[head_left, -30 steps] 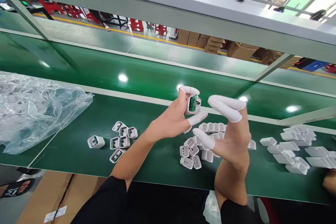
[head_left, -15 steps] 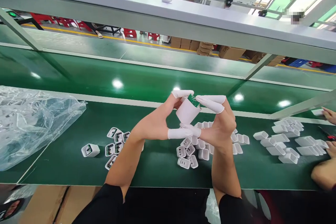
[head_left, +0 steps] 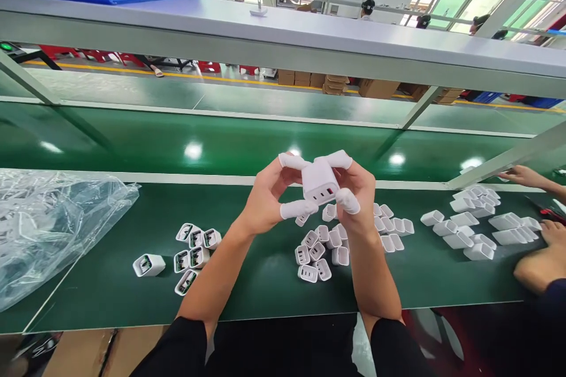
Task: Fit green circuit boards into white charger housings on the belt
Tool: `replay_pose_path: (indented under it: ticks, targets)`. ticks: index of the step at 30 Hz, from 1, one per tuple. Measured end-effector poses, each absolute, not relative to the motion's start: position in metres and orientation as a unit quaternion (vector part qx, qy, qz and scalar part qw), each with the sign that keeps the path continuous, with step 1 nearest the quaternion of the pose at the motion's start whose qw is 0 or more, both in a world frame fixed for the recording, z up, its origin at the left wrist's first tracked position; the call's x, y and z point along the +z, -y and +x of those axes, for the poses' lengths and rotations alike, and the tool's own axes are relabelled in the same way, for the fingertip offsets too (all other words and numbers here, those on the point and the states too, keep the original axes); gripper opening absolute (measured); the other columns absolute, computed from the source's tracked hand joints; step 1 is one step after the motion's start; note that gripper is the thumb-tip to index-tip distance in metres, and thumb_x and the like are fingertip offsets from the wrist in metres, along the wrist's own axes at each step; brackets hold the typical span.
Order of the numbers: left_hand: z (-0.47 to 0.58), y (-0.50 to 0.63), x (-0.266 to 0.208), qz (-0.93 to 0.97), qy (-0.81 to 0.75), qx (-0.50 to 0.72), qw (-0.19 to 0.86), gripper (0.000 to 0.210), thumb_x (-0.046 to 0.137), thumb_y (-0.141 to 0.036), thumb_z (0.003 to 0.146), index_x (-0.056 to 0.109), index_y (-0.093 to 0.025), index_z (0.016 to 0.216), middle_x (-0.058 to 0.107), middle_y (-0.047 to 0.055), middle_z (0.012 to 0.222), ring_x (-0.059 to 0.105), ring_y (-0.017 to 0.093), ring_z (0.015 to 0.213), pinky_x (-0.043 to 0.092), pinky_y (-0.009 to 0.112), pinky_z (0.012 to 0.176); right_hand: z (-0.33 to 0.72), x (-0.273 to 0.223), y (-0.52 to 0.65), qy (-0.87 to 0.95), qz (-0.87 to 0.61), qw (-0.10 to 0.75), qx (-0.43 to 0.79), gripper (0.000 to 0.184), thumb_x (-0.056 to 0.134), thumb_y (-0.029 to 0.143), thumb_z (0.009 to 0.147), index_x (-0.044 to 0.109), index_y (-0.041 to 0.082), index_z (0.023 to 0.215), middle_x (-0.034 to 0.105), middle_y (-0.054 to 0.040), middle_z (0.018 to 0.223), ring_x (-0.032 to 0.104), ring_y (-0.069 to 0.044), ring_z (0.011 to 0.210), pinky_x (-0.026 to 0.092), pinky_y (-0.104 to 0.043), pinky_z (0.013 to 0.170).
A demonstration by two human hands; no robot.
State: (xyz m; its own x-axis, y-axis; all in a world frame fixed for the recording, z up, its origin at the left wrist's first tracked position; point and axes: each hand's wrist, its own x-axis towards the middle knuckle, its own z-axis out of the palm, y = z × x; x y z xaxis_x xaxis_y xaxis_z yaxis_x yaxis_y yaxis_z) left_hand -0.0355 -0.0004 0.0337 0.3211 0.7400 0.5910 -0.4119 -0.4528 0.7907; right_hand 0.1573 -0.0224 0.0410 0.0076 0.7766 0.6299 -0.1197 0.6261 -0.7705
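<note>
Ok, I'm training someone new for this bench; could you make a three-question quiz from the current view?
1. True or false: the left hand and right hand both touch the white casing.
2. What lies at the far left of the green bench? (a) red stool (b) clear plastic bag (c) fan
3. Fill in: the open housing nearest the bag has ____ showing inside, besides white.

Key: 1 true; 2 b; 3 green.

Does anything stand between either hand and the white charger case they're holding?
Only the white finger cots; nothing else visible. The left hand and right hand both hold the charger case through them.
</note>
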Motion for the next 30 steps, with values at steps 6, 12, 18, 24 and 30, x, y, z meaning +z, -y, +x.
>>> replay_pose_path:
  ticks: [6, 12, 18, 24, 30]
  targets:
    - [-0.002, 0.007, 0.021, 0.517, -0.16, 0.612, 0.576, 0.056, 0.113, -0.044, 0.064, 0.079, -0.023, 0.103, 0.074, 0.002, 0.102, 0.074, 0.017, 0.089, 0.069, 0.032, 0.085, 0.153, 0.04, 0.017, 0.571, -0.315, 0.664, 0.367, 0.058, 0.081, 0.085, 0.091, 0.081, 0.028, 0.099, 0.077, -0.0044, 0.096, 0.074, -0.026, 0.091, 0.065, -0.045, 0.085]
    - [0.013, 0.017, 0.014, 0.432, -0.177, 0.641, 0.609, 0.059, 0.112, -0.055, 0.065, 0.079, -0.024, 0.103, 0.074, 0.002, 0.104, 0.076, 0.018, 0.097, 0.069, 0.034, 0.091, 0.154, 0.04, 0.014, 0.564, -0.342, 0.647, 0.382, 0.061, 0.081, 0.087, 0.089, 0.081, 0.027, 0.097, 0.076, -0.0042, 0.093, 0.072, -0.023, 0.083, 0.061, -0.037, 0.068]
    - [0.014, 0.014, 0.012, 0.434, -0.181, 0.659, 0.588, 0.063, 0.111, -0.06, 0.061, 0.075, -0.022, 0.094, 0.066, -0.001, 0.092, 0.067, 0.013, 0.085, 0.062, 0.027, 0.081, 0.15, 0.038, 0.01, 0.565, -0.334, 0.661, 0.364, 0.055, 0.088, 0.079, 0.086, 0.08, 0.025, 0.087, 0.07, -0.0007, 0.083, 0.066, -0.021, 0.08, 0.061, -0.039, 0.082]
    - [0.015, 0.013, 0.006, 0.421, -0.191, 0.667, 0.585, 0.074, 0.111, -0.067, 0.053, 0.063, -0.023, 0.086, 0.054, -0.004, 0.089, 0.054, 0.011, 0.077, 0.054, 0.024, 0.072, 0.138, 0.03, 0.006, 0.553, -0.324, 0.679, 0.357, 0.052, 0.09, 0.075, 0.084, 0.077, 0.025, 0.082, 0.063, 0.0014, 0.078, 0.055, -0.017, 0.07, 0.056, -0.036, 0.073]
    - [0.013, -0.006, -0.009, 0.467, -0.159, 0.665, 0.56, 0.075, 0.104, -0.079, 0.061, 0.065, -0.025, 0.095, 0.057, -0.002, 0.095, 0.064, 0.014, 0.083, 0.061, 0.03, 0.08, 0.152, 0.033, 0.006, 0.628, -0.357, 0.646, 0.247, 0.049, 0.077, 0.075, 0.099, 0.079, 0.026, 0.096, 0.072, -0.0032, 0.091, 0.067, -0.023, 0.087, 0.058, -0.042, 0.085]
